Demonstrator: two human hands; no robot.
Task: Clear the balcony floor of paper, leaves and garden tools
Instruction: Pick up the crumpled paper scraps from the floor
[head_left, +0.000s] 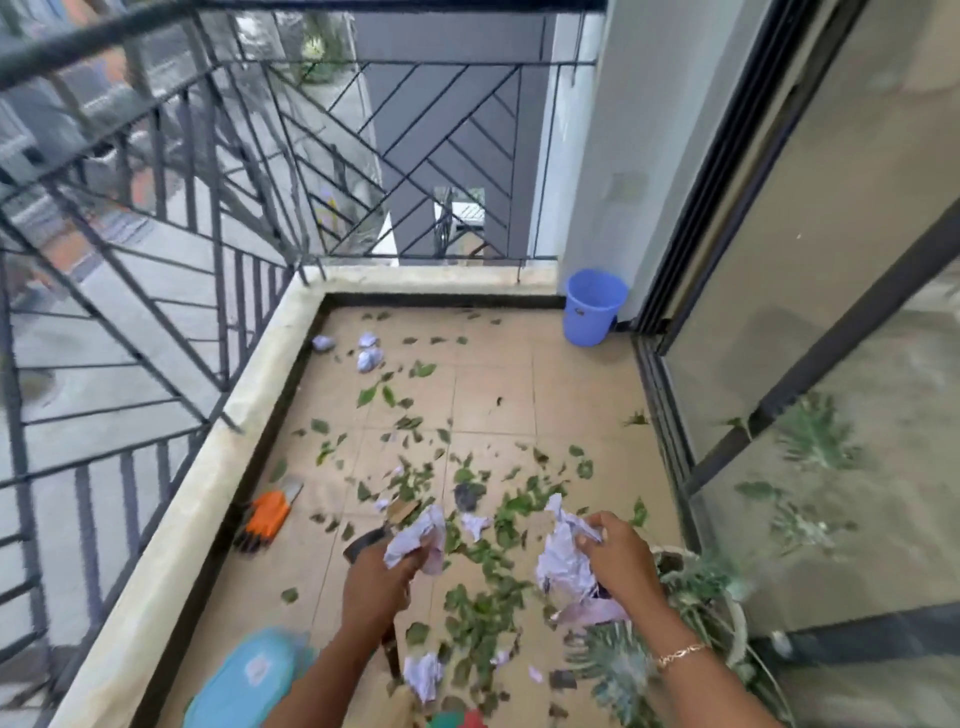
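The person's left hand (382, 579) is curling its fingers round a piece of crumpled paper (418, 540), and the right hand (621, 561) is pinching a larger wad (563, 564) between thumb and fingertips. Both pieces are hanging clear of the floor between the two hands. The paper is looking light, soft and already crushed, so it will probably squash smaller under a firm squeeze and can be taken anywhere along its bulk. A loose pinch at an edge is risking a tear or a drop.

Below the left wrist a loose paper ball (423, 675) is lying among the leaves (478, 613), which are spreading thickly between and beyond the hands. They are thin and flat, so they are likely to need scooping in handfuls rather than picking one by one. Just past the left knuckles a dark tool (360, 548) is lying, too blurred to identify. Further out to the left an orange-handled tool (267, 517) is resting beside the low wall; its handle looks like the safe place to grip. Well ahead of the hands, more paper balls (370, 358) are sitting on the tiled floor (519, 374).

Far ahead of the right hand a blue bucket (595, 306) is standing in the corner. A potted plant (727, 618) is crowding the right wrist, a glass door (831, 312) is running along that side, and a railing (156, 234) is closing the left.
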